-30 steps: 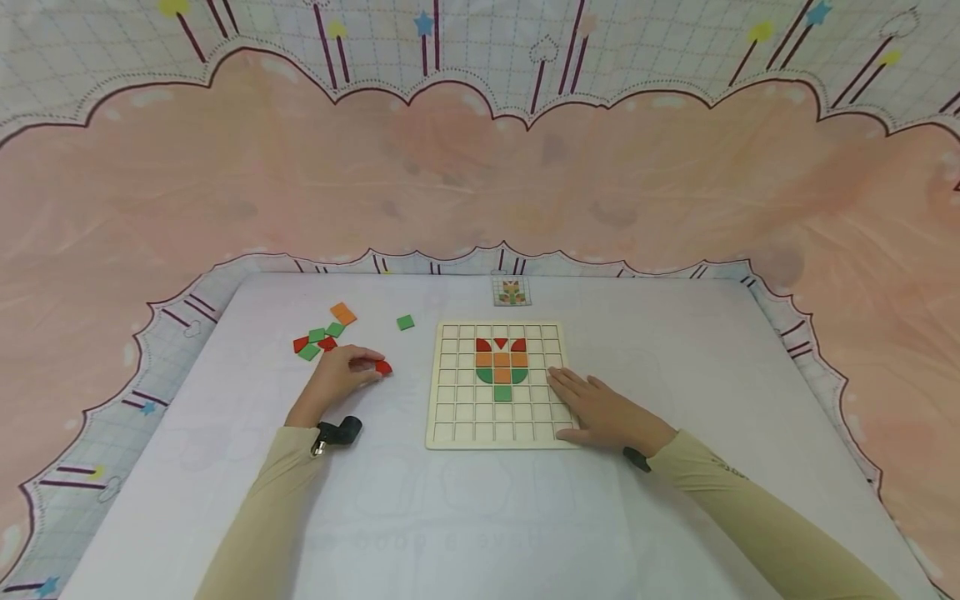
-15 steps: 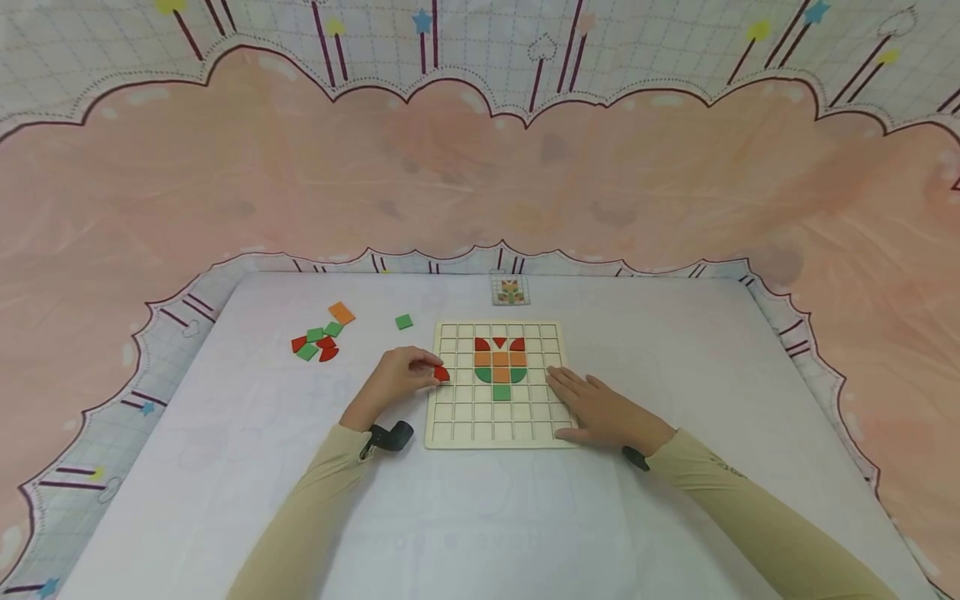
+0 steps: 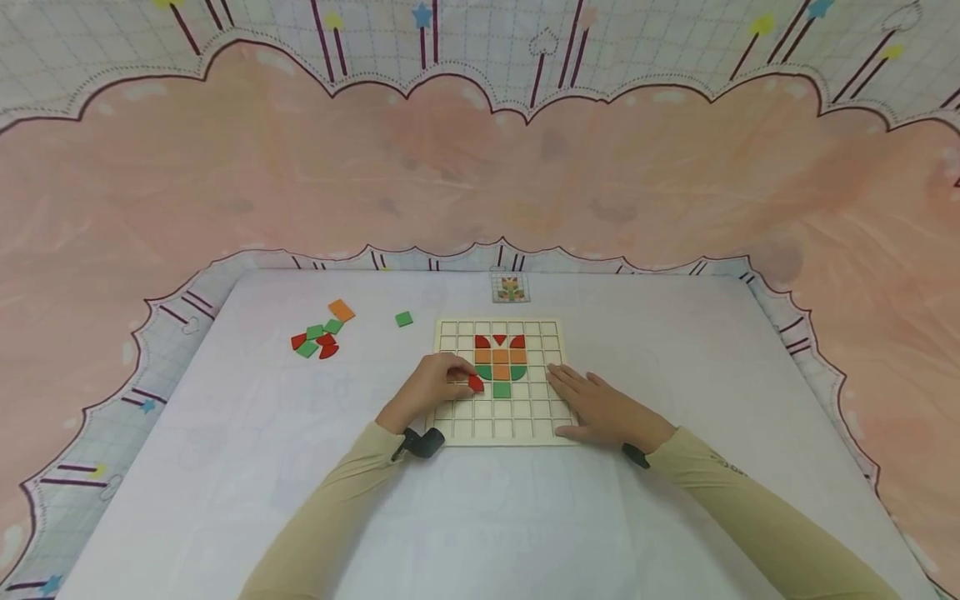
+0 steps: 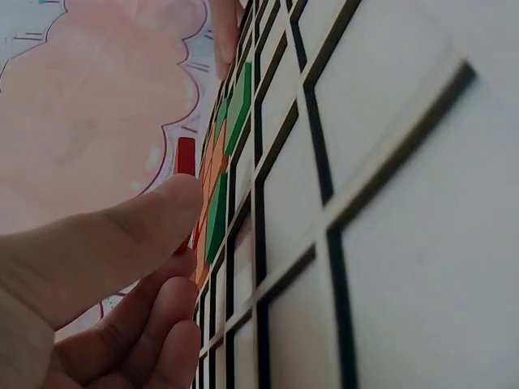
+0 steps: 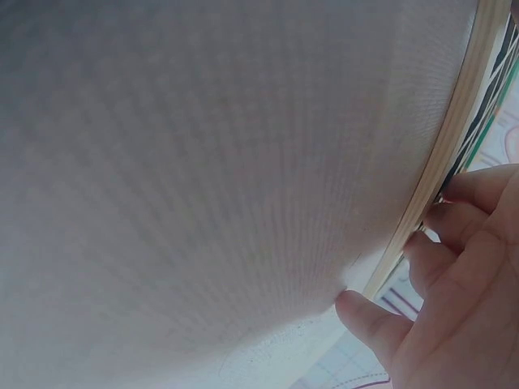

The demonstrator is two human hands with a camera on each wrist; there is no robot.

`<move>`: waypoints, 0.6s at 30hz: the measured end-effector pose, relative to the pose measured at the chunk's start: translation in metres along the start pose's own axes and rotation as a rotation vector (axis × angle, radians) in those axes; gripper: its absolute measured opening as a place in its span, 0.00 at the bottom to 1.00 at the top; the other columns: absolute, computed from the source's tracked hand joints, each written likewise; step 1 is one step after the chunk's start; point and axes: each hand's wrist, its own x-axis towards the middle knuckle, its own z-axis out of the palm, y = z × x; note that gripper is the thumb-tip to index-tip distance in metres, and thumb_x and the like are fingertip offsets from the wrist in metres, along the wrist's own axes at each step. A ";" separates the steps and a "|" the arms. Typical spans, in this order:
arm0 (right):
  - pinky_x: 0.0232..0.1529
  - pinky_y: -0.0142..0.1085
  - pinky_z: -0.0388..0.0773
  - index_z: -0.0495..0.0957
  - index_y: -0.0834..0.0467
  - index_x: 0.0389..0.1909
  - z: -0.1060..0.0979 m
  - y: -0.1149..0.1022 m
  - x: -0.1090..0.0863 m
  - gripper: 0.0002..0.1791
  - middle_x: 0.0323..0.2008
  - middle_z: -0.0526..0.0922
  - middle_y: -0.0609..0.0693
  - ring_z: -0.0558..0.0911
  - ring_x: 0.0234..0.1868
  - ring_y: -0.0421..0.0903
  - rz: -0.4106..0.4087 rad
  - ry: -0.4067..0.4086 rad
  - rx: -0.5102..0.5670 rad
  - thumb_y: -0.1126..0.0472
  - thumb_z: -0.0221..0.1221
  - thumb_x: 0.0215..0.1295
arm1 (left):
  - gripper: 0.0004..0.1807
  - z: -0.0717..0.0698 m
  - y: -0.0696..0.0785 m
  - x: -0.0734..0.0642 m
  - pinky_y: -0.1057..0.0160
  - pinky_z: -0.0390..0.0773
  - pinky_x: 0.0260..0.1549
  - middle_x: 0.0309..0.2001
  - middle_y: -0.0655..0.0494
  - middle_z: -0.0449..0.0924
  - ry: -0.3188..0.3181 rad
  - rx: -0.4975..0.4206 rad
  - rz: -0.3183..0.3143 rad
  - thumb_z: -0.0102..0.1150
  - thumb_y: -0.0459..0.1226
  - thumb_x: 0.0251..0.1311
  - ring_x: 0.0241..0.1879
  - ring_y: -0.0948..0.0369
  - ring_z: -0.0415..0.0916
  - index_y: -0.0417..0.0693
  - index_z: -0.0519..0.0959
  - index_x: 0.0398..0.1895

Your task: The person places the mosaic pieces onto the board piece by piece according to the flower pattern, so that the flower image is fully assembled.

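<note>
Your L grip (image 3: 430, 388) pinches a red tile (image 3: 476, 383) over the board (image 3: 522, 428), ctr of frame, prob. edge-held to keep its underside free; R grip (image 3: 603, 408) rests spread on the board's right edge, prob. to steady it.

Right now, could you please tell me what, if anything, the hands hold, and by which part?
The left hand pinches a red piece by its palm-facing side; the right hand only touches the board.

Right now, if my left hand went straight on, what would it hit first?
Your left hand, pinching a red tile, would probably meet the nearest rounded green tile first; depth is unclear.
</note>
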 end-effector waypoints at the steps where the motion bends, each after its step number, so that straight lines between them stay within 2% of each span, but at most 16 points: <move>1: 0.69 0.56 0.53 0.45 0.60 0.73 -0.001 -0.001 0.000 0.48 0.74 0.48 0.57 0.50 0.74 0.54 0.001 -0.001 0.007 0.38 0.53 0.63 | 0.15 0.002 0.001 0.001 0.60 0.77 0.46 0.43 0.51 0.82 -0.002 0.012 -0.002 0.69 0.35 0.49 0.41 0.60 0.76 0.43 0.83 0.42; 12: 0.69 0.57 0.54 0.46 0.61 0.73 -0.004 -0.002 -0.001 0.48 0.74 0.49 0.58 0.51 0.74 0.54 -0.008 0.005 0.017 0.38 0.54 0.63 | 0.13 0.012 0.004 0.005 0.64 0.75 0.41 0.37 0.55 0.81 0.002 0.103 0.035 0.71 0.34 0.47 0.37 0.62 0.72 0.45 0.85 0.38; 18: 0.69 0.57 0.54 0.46 0.60 0.73 -0.003 -0.001 -0.001 0.48 0.74 0.49 0.57 0.51 0.74 0.54 -0.005 0.010 0.008 0.38 0.54 0.62 | 0.14 0.012 0.002 0.005 0.62 0.77 0.45 0.40 0.54 0.82 -0.002 0.093 -0.002 0.70 0.35 0.47 0.40 0.61 0.75 0.46 0.84 0.40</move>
